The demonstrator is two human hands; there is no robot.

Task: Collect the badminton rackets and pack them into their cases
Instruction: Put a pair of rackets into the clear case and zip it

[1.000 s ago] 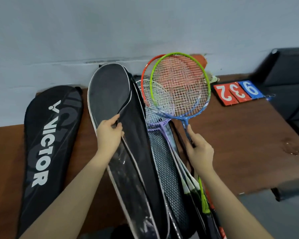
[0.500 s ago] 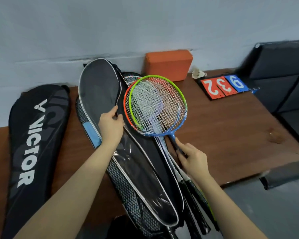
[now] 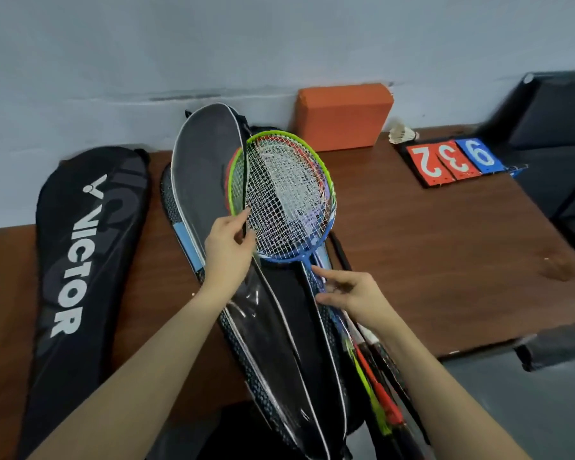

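Note:
An open black racket case [image 3: 206, 161] with white piping lies lengthwise on the brown table [image 3: 429, 247]. My left hand [image 3: 228, 247] pinches the edge of its flap and holds it up. Several stacked rackets [image 3: 286, 197], the top one with a green and blue frame, have their heads partly tucked under that flap. My right hand [image 3: 352, 293] grips the thin shafts just below the heads. The handles [image 3: 379, 403], green, red and black, stick out over the table's front edge. A second black case [image 3: 80, 247] marked VICTOR lies shut to the left.
An orange block [image 3: 342, 116] stands against the wall behind the case. A shuttlecock [image 3: 400, 133] and a flip scoreboard [image 3: 452, 161] with red and blue number cards lie at the back right. A dark seat [image 3: 558, 114] stands beyond the table's right end.
The racket heads have come down from mid-air and slid left into the case mouth, under the flap that my left hand lifts. My right hand followed along the shafts.

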